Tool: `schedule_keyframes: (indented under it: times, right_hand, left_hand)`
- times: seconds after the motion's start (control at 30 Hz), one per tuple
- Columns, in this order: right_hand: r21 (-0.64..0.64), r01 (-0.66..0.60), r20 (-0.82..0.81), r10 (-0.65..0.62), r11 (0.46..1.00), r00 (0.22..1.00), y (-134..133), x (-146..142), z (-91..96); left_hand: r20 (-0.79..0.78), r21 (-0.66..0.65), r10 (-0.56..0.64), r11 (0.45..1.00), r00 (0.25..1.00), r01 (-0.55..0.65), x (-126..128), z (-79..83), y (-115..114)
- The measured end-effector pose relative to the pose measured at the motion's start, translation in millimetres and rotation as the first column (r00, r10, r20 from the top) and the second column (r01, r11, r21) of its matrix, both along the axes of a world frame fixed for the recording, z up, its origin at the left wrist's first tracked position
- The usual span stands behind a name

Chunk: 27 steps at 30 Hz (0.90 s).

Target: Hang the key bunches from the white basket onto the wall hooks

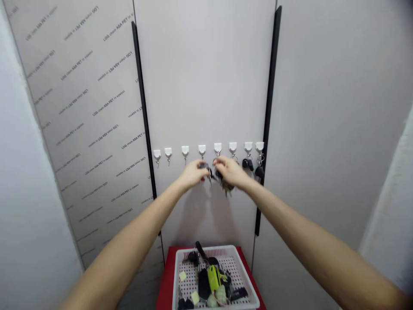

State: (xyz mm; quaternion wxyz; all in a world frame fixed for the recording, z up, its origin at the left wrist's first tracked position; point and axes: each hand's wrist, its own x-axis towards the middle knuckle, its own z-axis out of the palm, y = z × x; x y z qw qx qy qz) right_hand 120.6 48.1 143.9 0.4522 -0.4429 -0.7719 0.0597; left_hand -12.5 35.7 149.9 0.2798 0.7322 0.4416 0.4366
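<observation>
Here, keys (pixel 226 185) dangle under the right grip (pixel 230 171).

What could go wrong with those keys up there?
The keys between the left hand and right hand might slip and fall toward the white plastic basket below. The small white wall hooks sit close together, so the neighbouring key bunches might get bumped or tangled.

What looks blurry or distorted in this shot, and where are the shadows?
In the head view, the left hand, right hand and keys look motion-blurred; soft shadows fall on the wall panel below them; the wide lens bends its edges inward.
</observation>
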Motion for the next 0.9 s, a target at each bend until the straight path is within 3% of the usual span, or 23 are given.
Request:
schedule_keyframes:
  times: [0.07, 0.13, 0.2, 0.27, 0.3, 0.33, 0.4, 0.47, 0.53, 0.6, 0.73, 0.8, 0.9]
  right_hand:
    - [-0.108, -0.072, 0.113, 0.084, 0.991, 0.99, -10, -5, -48.5]
    - [-0.25, -0.071, 0.157, 0.113, 0.966, 0.981, -19, -8, -105.3]
    - [-0.352, -0.051, 0.184, 0.122, 0.935, 0.975, -26, -9, -153.7]
    - [-0.449, -0.05, 0.204, 0.156, 0.892, 0.967, -29, -6, -178.5]
    - [-0.473, -0.059, 0.199, 0.172, 0.879, 0.965, -30, -2, -179.6]
    - [-0.468, -0.065, 0.181, 0.167, 0.881, 0.969, -29, 4, -173.1]
    - [-0.337, -0.008, 0.1, 0.044, 0.941, 0.994, -24, 19, -142.0]
    - [-0.075, 0.21, -0.067, -0.215, 0.975, 0.974, -16, 38, -98.9]
    - [0.127, 0.443, -0.239, -0.406, 0.888, 0.882, -5, 56, -59.5]
    - [0.148, 0.552, -0.273, -0.503, 0.82, 0.82, 5, 69, -33.7]
    - [0.038, 0.581, -0.131, -0.573, 0.813, 0.809, 16, 82, -19.8]
    - [0.06, 0.557, -0.114, -0.549, 0.828, 0.828, 15, 85, -16.7]
    - [0.184, 0.521, -0.142, -0.502, 0.833, 0.853, 10, 89, -0.2]
  left_hand:
    - [-0.13, -0.088, -0.068, 0.995, 0.989, 0.057, -2, -46.1, -11]
    - [-0.24, -0.12, -0.067, 0.992, 0.968, 0.039, -4, -98.0, -19]
    - [-0.313, -0.252, -0.089, 0.968, 0.946, 0.007, -6, -143.5, -24]
    - [-0.409, -0.311, -0.119, 0.95, 0.905, -0.015, -7, -171.6, -27]
    - [-0.449, -0.329, -0.133, 0.944, 0.884, -0.025, -8, -177.1, -26]
    - [-0.474, -0.334, -0.14, 0.942, 0.87, -0.03, -7, -176.9, -25]
    - [-0.458, -0.304, -0.124, 0.952, 0.88, -0.024, -1, -161.0, -18]
    - [-0.356, -0.217, -0.068, 0.976, 0.932, -0.011, 12, -131.3, -6]
    - [-0.213, -0.102, 0.015, 0.994, 0.977, -0.037, 34, -97.5, 8]
    - [-0.092, 0.009, 0.12, 0.993, 0.988, -0.12, 60, -68.4, 22]
    - [-0.029, 0.125, 0.271, 0.956, 0.962, -0.266, 100, -37.3, 38]
    - [-0.023, 0.128, 0.261, 0.958, 0.965, -0.256, 109, -30.1, 43]
    - [0.047, 0.178, 0.152, 0.971, 0.987, -0.158, 111, -14.9, 46]
